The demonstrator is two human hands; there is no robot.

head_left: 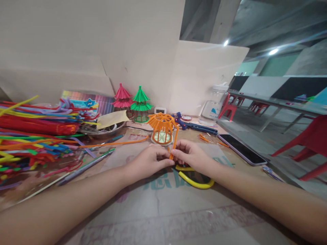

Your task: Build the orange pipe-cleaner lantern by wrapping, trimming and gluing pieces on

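Above the printed sheet [133, 211], just in front of the orange model [163, 118], a thin orange stem [176, 136] leans slightly off upright between my hands. Grip: my right hand [190, 153] is closed on its lower part, thumb against fingers; my left hand [154, 158] pinches the foot of it (the exact contact is partly masked by my own fingers). Handling, as I judge it: very light, pliant yet wire-stiff enough to stand unsupported, not slippery, unlikely to snap but quick to kink; a fingertip pinch near the end suits it best. Materials: the stem is slender and appears matt, any nap being too fine to confirm. The model shows slim uprights beneath a flared, slatted roof, over a pale base. Smooth, rounded yellow handles [196, 184] lie beside my right hand. To my left, a heap of coloured stems [35, 126] presents long, loose, flexible strands.
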